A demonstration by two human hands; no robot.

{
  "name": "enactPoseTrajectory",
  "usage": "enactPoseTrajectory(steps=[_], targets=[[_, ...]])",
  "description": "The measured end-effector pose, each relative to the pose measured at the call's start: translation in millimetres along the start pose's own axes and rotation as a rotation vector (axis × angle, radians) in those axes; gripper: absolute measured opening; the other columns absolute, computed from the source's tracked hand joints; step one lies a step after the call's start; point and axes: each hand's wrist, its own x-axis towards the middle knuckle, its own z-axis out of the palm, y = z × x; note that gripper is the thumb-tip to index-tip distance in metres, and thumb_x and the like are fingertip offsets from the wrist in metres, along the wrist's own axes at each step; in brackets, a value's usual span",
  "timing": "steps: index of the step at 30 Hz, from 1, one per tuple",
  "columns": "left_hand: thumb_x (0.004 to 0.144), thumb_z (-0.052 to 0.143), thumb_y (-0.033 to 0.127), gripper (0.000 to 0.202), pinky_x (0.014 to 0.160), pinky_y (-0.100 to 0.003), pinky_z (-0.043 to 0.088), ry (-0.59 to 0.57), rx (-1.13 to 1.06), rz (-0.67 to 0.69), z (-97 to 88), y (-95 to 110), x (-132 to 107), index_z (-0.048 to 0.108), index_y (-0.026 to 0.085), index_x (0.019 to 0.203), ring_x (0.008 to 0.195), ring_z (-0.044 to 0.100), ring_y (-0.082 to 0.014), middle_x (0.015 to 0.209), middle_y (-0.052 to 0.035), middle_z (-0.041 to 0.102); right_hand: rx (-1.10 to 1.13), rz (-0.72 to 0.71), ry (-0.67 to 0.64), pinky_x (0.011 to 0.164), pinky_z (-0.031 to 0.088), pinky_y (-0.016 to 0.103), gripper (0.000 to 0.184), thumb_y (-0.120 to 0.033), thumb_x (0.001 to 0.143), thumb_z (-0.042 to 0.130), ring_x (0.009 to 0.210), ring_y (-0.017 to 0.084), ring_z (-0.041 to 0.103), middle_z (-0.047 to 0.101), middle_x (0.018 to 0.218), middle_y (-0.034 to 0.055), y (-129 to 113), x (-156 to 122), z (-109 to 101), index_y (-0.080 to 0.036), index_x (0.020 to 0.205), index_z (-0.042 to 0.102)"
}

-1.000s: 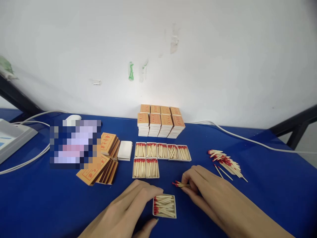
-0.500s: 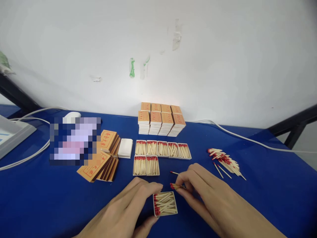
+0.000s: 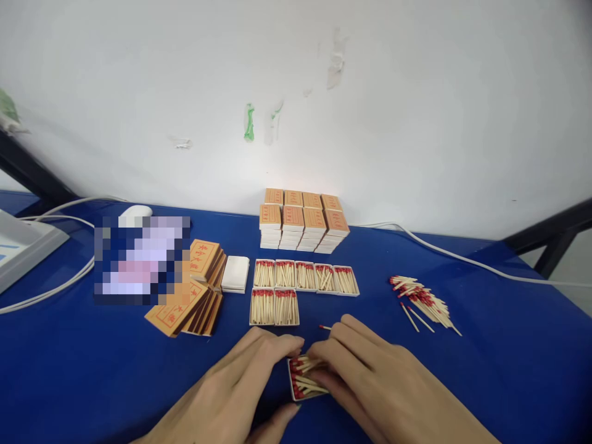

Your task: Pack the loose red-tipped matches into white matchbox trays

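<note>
At the near edge, my left hand (image 3: 234, 385) steadies a small white matchbox tray (image 3: 292, 383) between thumb and fingers. Red-headed matches (image 3: 308, 386) lie inside it, heads to the left. Over the tray's right half, my right hand (image 3: 370, 370) is closed, its fingertips down among the matches. Those fingers hide part of the tray and the matches in their grip. A single loose match (image 3: 324, 327) pokes out just beyond my right hand. Two rows of filled trays (image 3: 274, 325) stand behind, heads facing the wall.
A loose match pile (image 3: 423, 300) lies at right. Orange matchbox sleeves (image 3: 178, 307) and white trays (image 3: 235, 273) sit left, beside a blurred-out object (image 3: 141, 262) and a white mouse (image 3: 135, 215). Stacked matchboxes (image 3: 303, 222) stand by the wall (image 3: 416, 111). A white cable (image 3: 444, 256) crosses the right side.
My right hand has moved left with its pinched matches, from beside the tray to over it, fingertips inside. My left hand keeps its hold on the tray.
</note>
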Motion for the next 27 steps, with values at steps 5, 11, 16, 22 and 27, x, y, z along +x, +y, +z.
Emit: enactPoseTrajectory(steps=[5,11,16,22,27], targets=[[0.102,0.082,0.006,0.072,0.108,-0.024,0.072,0.035,-0.004,-0.002,2.8,-1,-2,0.057,0.038,0.162,0.121,0.089,-0.0181,0.135,0.0025,0.084,0.175,0.051,0.099,0.077,0.064,0.033,0.023,-0.012,0.12,0.067,0.088,0.022,0.076,0.08,0.097,0.003,1,5,5,-0.025,0.104,0.076],[0.107,0.078,0.005,0.058,0.105,-0.025,0.072,-0.003,-0.04,0.009,-0.7,1,-1,0.061,0.035,0.154,0.117,0.087,-0.0187,0.132,0.0023,0.084,0.394,0.143,0.1,0.077,0.064,0.03,0.02,-0.025,0.125,0.066,0.089,0.02,0.078,0.079,0.099,0.0018,7,0,-2,-0.027,0.111,0.08],[0.114,0.068,0.007,0.036,0.098,-0.027,0.073,-0.003,-0.075,0.083,1.1,-2,3,0.066,0.03,0.142,0.111,0.084,-0.0208,0.126,-0.0022,0.083,0.456,0.179,0.095,0.077,0.066,0.028,0.023,-0.025,0.124,0.067,0.093,0.02,0.081,0.079,0.103,0.0024,7,-3,-1,-0.028,0.106,0.081],[0.118,0.071,0.015,0.031,0.108,-0.025,0.07,0.048,0.057,0.094,-2.0,0,-3,0.067,0.03,0.144,0.12,0.084,-0.0196,0.135,-0.003,0.082,0.481,0.287,0.165,0.068,0.063,0.025,0.013,-0.026,0.12,0.075,0.08,0.017,0.078,0.078,0.096,-0.0005,14,-1,-6,-0.03,0.112,0.084],[0.124,0.069,0.023,0.01,0.088,-0.023,0.07,0.088,0.178,0.119,-6.0,3,-4,0.071,0.027,0.132,0.091,0.082,-0.0171,0.112,-0.0006,0.081,0.375,0.411,0.194,0.072,0.067,0.029,0.013,-0.03,0.119,0.073,0.08,0.018,0.079,0.079,0.106,0.0023,29,-5,-2,-0.031,0.114,0.085]])
